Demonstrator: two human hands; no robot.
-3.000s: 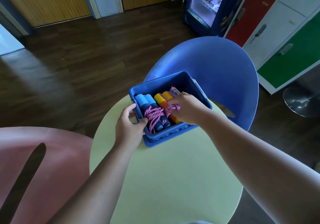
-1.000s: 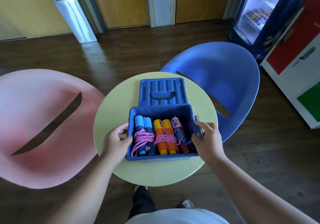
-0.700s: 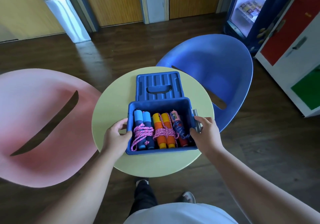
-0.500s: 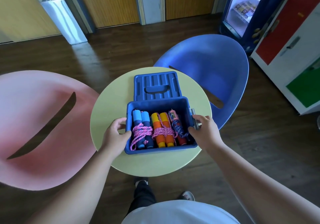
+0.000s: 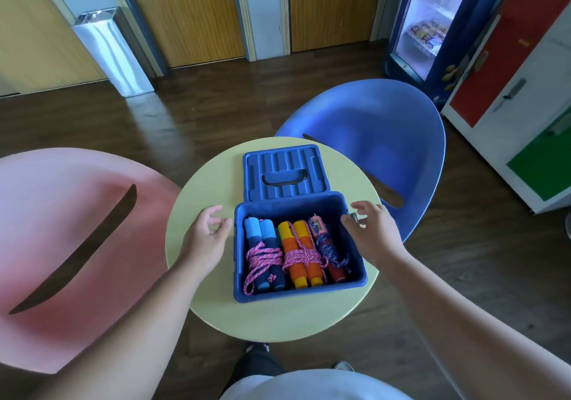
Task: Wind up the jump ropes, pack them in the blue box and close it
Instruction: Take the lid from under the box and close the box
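We have all three wound jump ropes lying side by side in the open blue plastic box [image 5: 299, 290], which sits on the round pale-yellow bench [image 5: 216, 300]: the light-blue and navy-handled rope bound in pink cord [image 5: 262, 253] at the left, the yellow and orange-handled rope wrapped in pink cord [image 5: 301, 256] in the middle, and the pink and red-handled rope with dark blue cord [image 5: 329, 249] against the right wall. So winding and packing look finished to us, and the step in hand is the closing. The ribbed blue lid with its recessed handle [image 5: 284, 172] lies flat on the bench just beyond the box's far rim; we cannot tell whether it is hinged there or loose. Our left hand [image 5: 205, 236] hangs just beside the left wall, fingers spread and curled, its grip on nothing; our right hand [image 5: 372, 232] is likewise spread and empty beside the right wall, near a small metal latch [image 5: 352, 216]. Next we judge both hands must reach the lid, bring it over squarely, and press it down, minding the loose pink cord end near the front.
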